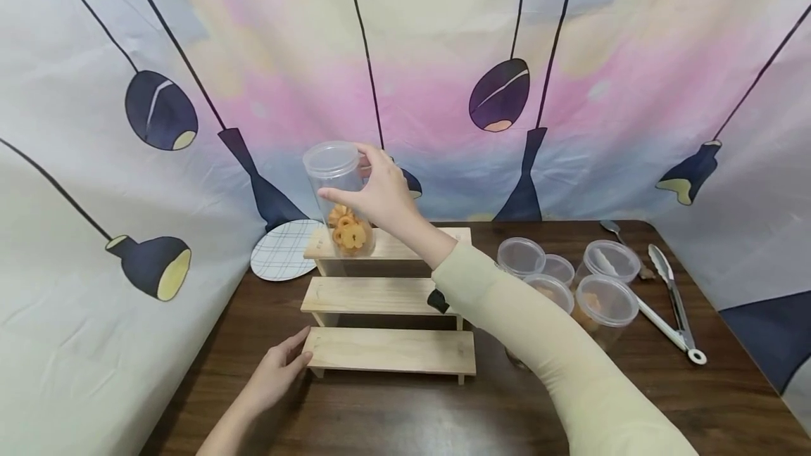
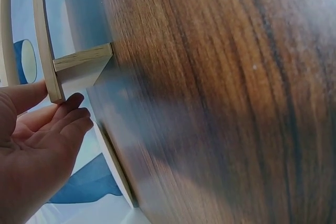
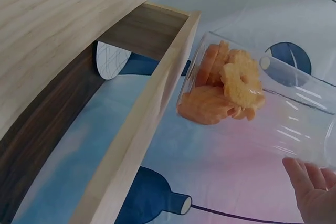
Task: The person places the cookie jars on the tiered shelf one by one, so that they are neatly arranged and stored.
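A three-tier wooden display stand [image 1: 389,350] stands on the table. My right hand [image 1: 386,192] grips a tall clear lidded jar [image 1: 332,181] near its top, thumb on the near side. Orange flower-shaped snacks [image 3: 226,82] lie in the bottom of that jar. The jar is at the left end of the top tier; in the right wrist view its base appears close to the board, and I cannot tell if they touch. My left hand [image 1: 275,371] pinches the left end of the lowest tier, its thumb and fingers on either side of the board [image 2: 50,66].
Several clear lidded jars [image 1: 611,298] cluster on the right of the dark wooden table [image 1: 393,417]. Beyond them lie tongs [image 1: 674,301] with a white ring end and a spoon [image 1: 611,227]. A white checked oval plate [image 1: 285,250] is left of the stand. Printed cloth hangs behind.
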`<action>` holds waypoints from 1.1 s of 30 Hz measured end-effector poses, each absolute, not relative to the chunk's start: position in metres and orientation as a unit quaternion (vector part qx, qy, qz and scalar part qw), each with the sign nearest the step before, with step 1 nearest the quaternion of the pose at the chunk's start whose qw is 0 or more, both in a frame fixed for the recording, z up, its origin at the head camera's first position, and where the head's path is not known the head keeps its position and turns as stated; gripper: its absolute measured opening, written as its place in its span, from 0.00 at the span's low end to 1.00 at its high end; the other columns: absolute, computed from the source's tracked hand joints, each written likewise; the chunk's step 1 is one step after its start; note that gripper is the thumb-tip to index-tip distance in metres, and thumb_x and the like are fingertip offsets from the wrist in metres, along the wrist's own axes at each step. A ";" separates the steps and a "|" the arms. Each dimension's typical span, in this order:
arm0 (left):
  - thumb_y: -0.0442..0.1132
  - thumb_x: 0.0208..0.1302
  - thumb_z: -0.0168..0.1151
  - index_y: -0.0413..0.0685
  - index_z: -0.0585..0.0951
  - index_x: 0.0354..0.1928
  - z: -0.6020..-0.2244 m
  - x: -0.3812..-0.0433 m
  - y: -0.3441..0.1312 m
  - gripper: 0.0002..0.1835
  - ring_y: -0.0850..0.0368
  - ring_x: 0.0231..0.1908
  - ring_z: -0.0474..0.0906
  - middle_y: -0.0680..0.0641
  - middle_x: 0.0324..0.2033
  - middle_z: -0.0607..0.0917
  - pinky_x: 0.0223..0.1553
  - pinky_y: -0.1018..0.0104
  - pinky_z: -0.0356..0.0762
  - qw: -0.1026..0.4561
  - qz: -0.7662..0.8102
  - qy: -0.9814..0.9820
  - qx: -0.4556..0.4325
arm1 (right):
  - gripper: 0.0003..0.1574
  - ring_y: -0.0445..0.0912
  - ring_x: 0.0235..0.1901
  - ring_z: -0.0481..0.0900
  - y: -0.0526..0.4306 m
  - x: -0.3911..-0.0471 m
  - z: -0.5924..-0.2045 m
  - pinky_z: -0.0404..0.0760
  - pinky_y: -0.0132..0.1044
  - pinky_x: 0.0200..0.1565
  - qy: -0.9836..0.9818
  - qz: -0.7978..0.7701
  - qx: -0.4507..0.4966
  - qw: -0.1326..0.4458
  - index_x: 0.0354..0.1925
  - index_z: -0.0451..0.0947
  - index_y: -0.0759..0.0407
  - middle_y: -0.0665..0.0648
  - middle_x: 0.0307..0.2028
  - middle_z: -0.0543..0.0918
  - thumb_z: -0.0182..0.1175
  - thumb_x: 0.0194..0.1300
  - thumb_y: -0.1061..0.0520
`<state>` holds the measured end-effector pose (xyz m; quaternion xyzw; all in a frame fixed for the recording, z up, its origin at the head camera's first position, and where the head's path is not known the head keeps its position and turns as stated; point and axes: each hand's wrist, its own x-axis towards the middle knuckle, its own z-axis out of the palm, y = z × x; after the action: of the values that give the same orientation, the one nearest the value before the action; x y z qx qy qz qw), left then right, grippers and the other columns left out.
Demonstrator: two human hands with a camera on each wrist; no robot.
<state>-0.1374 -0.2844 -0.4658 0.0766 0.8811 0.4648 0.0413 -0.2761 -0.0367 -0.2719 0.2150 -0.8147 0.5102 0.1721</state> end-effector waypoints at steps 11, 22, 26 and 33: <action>0.32 0.71 0.54 0.26 0.63 0.66 -0.469 -0.138 -0.285 0.26 0.40 0.63 0.64 0.30 0.64 0.66 0.59 0.51 0.66 0.045 0.455 0.887 0.063 | 0.54 0.41 0.50 0.73 -0.046 -0.287 -0.277 0.76 0.39 0.47 -0.817 0.513 0.204 0.165 0.66 0.64 0.46 0.48 0.54 0.72 0.73 0.45 0.33; 0.31 0.71 0.53 0.25 0.61 0.67 -0.466 -0.136 -0.284 0.27 0.38 0.62 0.66 0.27 0.63 0.66 0.56 0.56 0.71 0.053 0.474 0.877 0.058 | 0.56 0.41 0.51 0.73 -0.048 -0.287 -0.282 0.78 0.40 0.46 -0.822 0.501 0.214 0.166 0.68 0.62 0.45 0.47 0.53 0.70 0.72 0.46 0.31; 0.31 0.71 0.53 0.25 0.61 0.67 -0.466 -0.135 -0.284 0.27 0.38 0.61 0.66 0.27 0.63 0.66 0.55 0.57 0.72 0.052 0.476 0.876 0.056 | 0.55 0.41 0.51 0.72 -0.048 -0.285 -0.282 0.77 0.40 0.45 -0.824 0.498 0.215 0.163 0.68 0.61 0.45 0.46 0.53 0.69 0.71 0.48 0.31; 0.30 0.71 0.52 0.25 0.61 0.67 -0.469 -0.137 -0.284 0.26 0.38 0.61 0.66 0.27 0.62 0.67 0.56 0.57 0.72 0.054 0.471 0.879 0.052 | 0.57 0.44 0.54 0.71 -0.050 -0.282 -0.281 0.76 0.42 0.47 -0.826 0.499 0.212 0.152 0.70 0.57 0.45 0.48 0.57 0.68 0.70 0.49 0.32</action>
<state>-0.1368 -0.2843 -0.4688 0.0523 0.8787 0.4714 0.0541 -0.2822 -0.0499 -0.2814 0.2119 -0.8263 0.4991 0.1522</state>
